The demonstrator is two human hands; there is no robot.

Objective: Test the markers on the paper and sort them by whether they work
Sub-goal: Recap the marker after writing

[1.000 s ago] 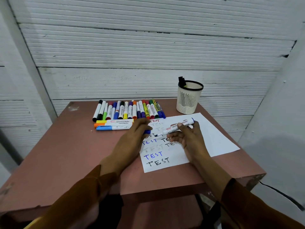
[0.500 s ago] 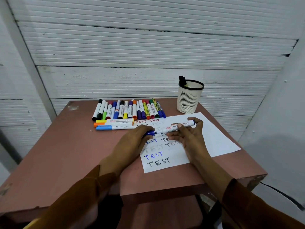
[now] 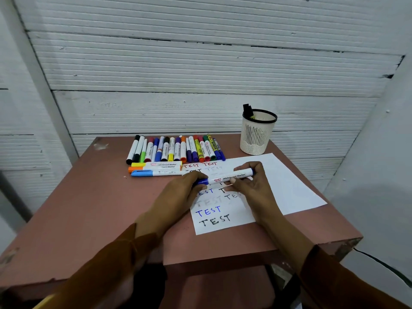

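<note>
Marker in my hands: a long round white whiteboard marker (image 3: pixel 231 177) with a blue cap (image 3: pixel 201 182) on its left end. It lies sideways just above the paper, between my two hands.
My left hand (image 3: pixel 178 195): my fingers curl round the blue cap and pinch it.
My right hand (image 3: pixel 254 188): my fingers and thumb wrap the white barrel and hold it tight.
Paper (image 3: pixel 289 186): a flat white sheet under my hands, with TEST written on it many times in red, blue, black and faint grey.
Three markers (image 3: pixel 156 169): they lie sideways just left of the paper, with yellow, orange and light blue caps.
Row of markers (image 3: pixel 176 149): many smooth markers side by side at the far side, with caps of many colours.
Cup (image 3: pixel 256 134): a round cream plastic cup with thin slits and a black rim, far right, with dark marker tops poking out.
Table (image 3: pixel 89 208): flat, dull pink-brown, with chipped corners.
Wall (image 3: pixel 200 74): white with ridged lines.
</note>
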